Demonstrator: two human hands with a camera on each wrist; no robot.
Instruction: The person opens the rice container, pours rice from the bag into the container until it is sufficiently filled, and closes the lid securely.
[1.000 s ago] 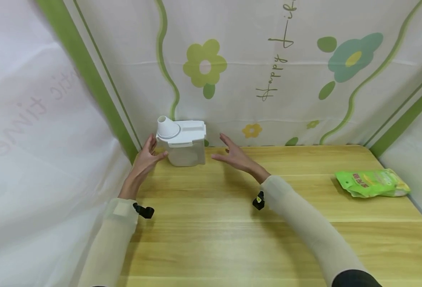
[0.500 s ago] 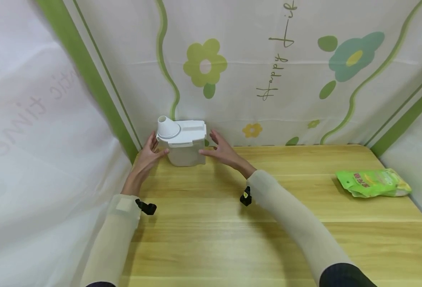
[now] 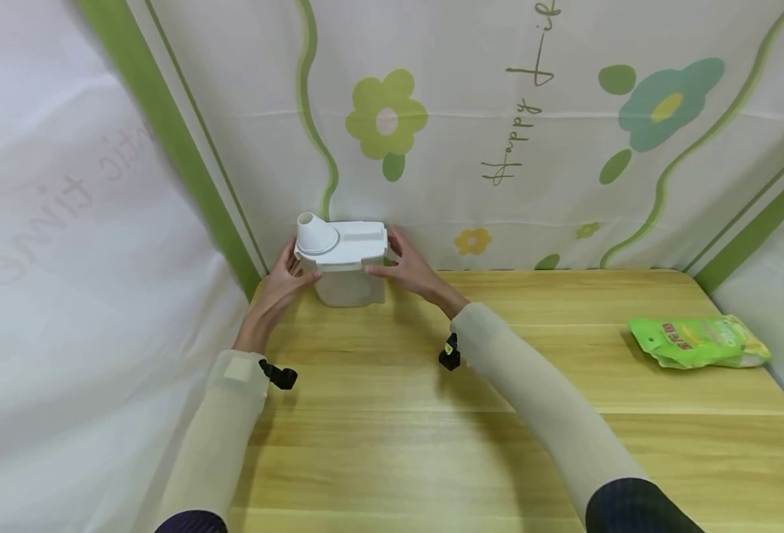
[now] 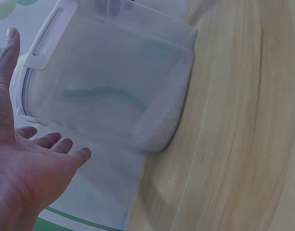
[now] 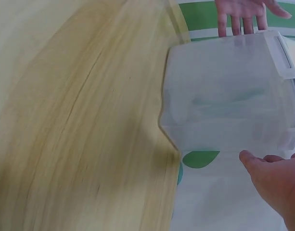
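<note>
A translucent plastic storage container [image 3: 350, 286] stands upright on the wooden table against the back curtain. Its white lid [image 3: 363, 235] carries a cone-shaped spout [image 3: 313, 234] at the left. My left hand [image 3: 277, 287] is at the container's left side, thumb towards the front and fingers extended. On the other side, my right hand [image 3: 417, 271] has its thumb by the front right corner and its fingers reaching behind the edge. Both wrist views show loosely spread fingers close beside the walls; contact is hard to tell. Pale grainy matter shows low in the container [image 4: 113, 72] in the left wrist view.
A green plastic packet [image 3: 698, 342] lies at the right of the wooden table [image 3: 392, 429]. Printed white curtains [image 3: 431, 192] border the table at the back and both sides. A small black camera sits on each wrist.
My right hand has moved left, from apart to close beside the container. The left hand has shifted slightly up and right towards it. The container stays on the table.
</note>
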